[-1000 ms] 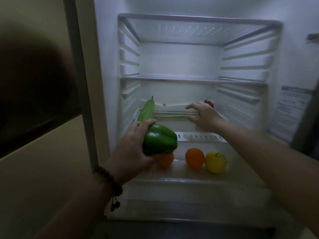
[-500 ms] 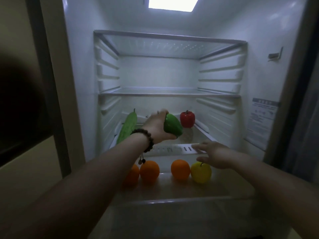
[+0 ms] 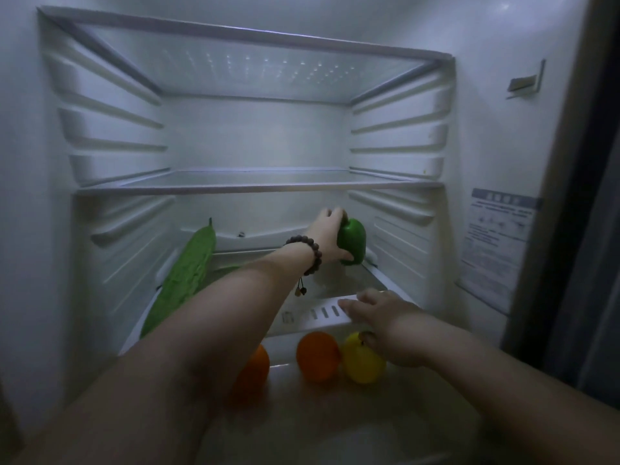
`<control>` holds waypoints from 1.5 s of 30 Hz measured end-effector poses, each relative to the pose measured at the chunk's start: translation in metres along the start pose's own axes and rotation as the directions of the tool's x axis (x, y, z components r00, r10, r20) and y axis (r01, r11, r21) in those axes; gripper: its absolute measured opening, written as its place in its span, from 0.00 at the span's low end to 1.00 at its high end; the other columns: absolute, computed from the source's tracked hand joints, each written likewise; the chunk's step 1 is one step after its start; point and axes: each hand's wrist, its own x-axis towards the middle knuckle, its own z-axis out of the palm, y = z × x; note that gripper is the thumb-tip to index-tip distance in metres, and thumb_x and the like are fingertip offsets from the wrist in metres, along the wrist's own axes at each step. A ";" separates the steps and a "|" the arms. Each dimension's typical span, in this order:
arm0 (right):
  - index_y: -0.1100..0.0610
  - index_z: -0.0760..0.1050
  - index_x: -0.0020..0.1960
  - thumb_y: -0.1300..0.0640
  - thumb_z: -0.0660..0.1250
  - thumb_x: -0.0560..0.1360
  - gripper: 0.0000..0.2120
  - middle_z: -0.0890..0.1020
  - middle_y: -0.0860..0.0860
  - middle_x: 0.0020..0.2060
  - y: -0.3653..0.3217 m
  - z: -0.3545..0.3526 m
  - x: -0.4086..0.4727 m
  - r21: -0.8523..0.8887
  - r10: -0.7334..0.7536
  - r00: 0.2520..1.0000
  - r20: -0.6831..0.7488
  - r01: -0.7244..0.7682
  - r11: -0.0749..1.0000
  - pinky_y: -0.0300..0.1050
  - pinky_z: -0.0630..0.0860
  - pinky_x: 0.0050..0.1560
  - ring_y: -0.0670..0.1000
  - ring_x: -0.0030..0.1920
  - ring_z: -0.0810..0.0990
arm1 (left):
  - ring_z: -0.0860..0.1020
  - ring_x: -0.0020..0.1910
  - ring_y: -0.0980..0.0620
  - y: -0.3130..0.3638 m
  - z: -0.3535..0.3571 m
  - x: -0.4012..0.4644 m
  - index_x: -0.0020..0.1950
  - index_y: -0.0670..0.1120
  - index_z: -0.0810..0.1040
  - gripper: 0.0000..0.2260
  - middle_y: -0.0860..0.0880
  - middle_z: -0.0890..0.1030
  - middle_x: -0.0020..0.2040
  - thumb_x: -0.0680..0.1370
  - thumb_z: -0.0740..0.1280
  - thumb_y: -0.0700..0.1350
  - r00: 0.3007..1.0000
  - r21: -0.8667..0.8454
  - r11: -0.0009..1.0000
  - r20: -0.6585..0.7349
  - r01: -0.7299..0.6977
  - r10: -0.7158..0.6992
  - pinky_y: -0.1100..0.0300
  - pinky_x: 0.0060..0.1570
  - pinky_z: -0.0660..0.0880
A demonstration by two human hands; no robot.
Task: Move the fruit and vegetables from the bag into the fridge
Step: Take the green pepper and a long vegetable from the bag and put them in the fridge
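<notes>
My left hand (image 3: 327,234), with a bead bracelet on the wrist, grips a green bell pepper (image 3: 353,241) deep inside the open fridge, over the back right of the lower shelf (image 3: 375,283). A long green bitter gourd (image 3: 183,280) lies along that shelf's left side. My right hand (image 3: 385,317) rests open on the shelf's white front rail. Below the rail sit an orange (image 3: 317,355), a yellow apple (image 3: 362,362) and another orange (image 3: 253,370) partly hidden by my left forearm. The red pepper seen earlier is hidden behind the green one. No bag is in view.
Two glass shelves (image 3: 261,186) higher up hold nothing. Ribbed white walls close in both sides. A printed label (image 3: 496,243) is stuck on the right inner wall. A dark door edge (image 3: 590,196) runs down the far right.
My left hand carried the green pepper from the fridge's front to the back right of the lower shelf. My right hand drew back from the red pepper to the shelf's front rail.
</notes>
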 end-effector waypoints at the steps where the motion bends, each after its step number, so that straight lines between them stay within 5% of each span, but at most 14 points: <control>1: 0.42 0.48 0.75 0.53 0.60 0.78 0.31 0.57 0.49 0.73 0.000 0.000 0.000 0.004 0.002 1.000 0.004 -0.002 1.000 0.53 0.65 0.68 0.53 0.71 0.58 | 0.70 0.62 0.43 0.001 0.006 0.003 0.65 0.47 0.65 0.33 0.45 0.67 0.64 0.66 0.77 0.46 1.000 0.035 0.999 0.019 -0.014 0.014 0.46 0.58 0.73; 12: 0.43 0.44 0.76 0.60 0.62 0.77 0.37 0.51 0.51 0.75 -0.002 0.000 -0.002 -0.025 0.033 0.999 0.043 -0.032 0.999 0.55 0.61 0.70 0.56 0.75 0.49 | 0.66 0.66 0.43 0.007 0.009 -0.001 0.76 0.57 0.51 0.44 0.45 0.63 0.70 0.68 0.74 0.53 0.998 0.123 0.992 0.063 -0.003 -0.005 0.44 0.63 0.70; 24: 0.42 0.52 0.75 0.54 0.62 0.77 0.30 0.58 0.50 0.73 -0.009 -0.019 -0.022 0.060 0.066 0.997 0.044 -0.069 0.996 0.49 0.72 0.61 0.55 0.66 0.67 | 0.65 0.69 0.48 0.026 -0.056 -0.124 0.75 0.53 0.56 0.30 0.48 0.66 0.71 0.77 0.62 0.58 0.994 0.326 0.945 -0.110 0.040 -0.004 0.52 0.64 0.65; 33: 0.47 0.58 0.74 0.49 0.63 0.77 0.27 0.59 0.50 0.75 -0.032 -0.038 -0.084 0.178 0.101 0.982 -0.158 -0.072 0.981 0.52 0.65 0.68 0.53 0.71 0.63 | 0.54 0.75 0.48 0.050 -0.094 -0.220 0.76 0.55 0.53 0.30 0.50 0.58 0.76 0.77 0.54 0.65 0.998 0.503 0.862 -0.041 0.063 -0.049 0.47 0.72 0.53; 45: 0.49 0.57 0.75 0.45 0.55 0.80 0.25 0.58 0.52 0.75 -0.053 -0.018 -0.224 0.157 0.227 0.920 -0.321 -0.184 0.970 0.48 0.53 0.73 0.53 0.74 0.55 | 0.58 0.73 0.51 0.129 -0.052 -0.321 0.76 0.53 0.56 0.29 0.52 0.61 0.75 0.77 0.53 0.64 0.993 0.267 0.956 0.019 -0.121 0.120 0.51 0.71 0.53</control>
